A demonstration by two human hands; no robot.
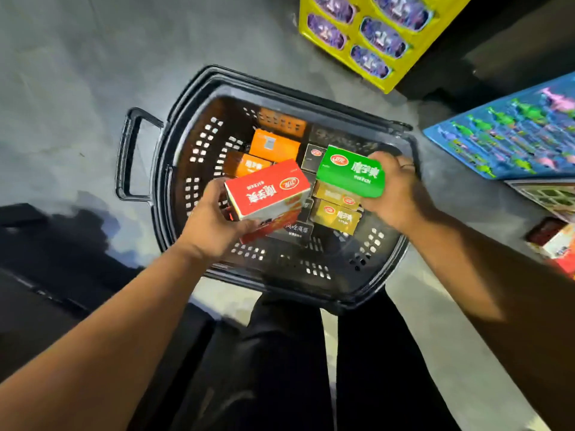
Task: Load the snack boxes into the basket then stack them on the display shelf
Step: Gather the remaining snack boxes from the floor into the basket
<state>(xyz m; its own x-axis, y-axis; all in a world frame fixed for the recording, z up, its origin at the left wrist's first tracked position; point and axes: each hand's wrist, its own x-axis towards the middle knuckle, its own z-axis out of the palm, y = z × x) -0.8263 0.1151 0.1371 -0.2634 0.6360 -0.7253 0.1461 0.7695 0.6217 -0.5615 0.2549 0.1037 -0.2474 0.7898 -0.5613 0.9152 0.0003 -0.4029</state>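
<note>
- Gripping red box (pixel 267 189) in left hand (pixel 214 222), over black basket (pixel 199 157) at its 8 o'clock side.
- Gripping green box (pixel 350 171) in right hand (pixel 398 191), toward 3 o'clock.
- Lying inside: orange boxes (pixel 273 147) at 11 o'clock, gold boxes (pixel 337 209) mid-basket.

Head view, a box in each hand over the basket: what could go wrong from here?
The left hand grips the red box by one end only; it could tip and fall. The right hand holds the green box over the gold boxes; dropped, it may disturb the rows packed in the basket.
</note>
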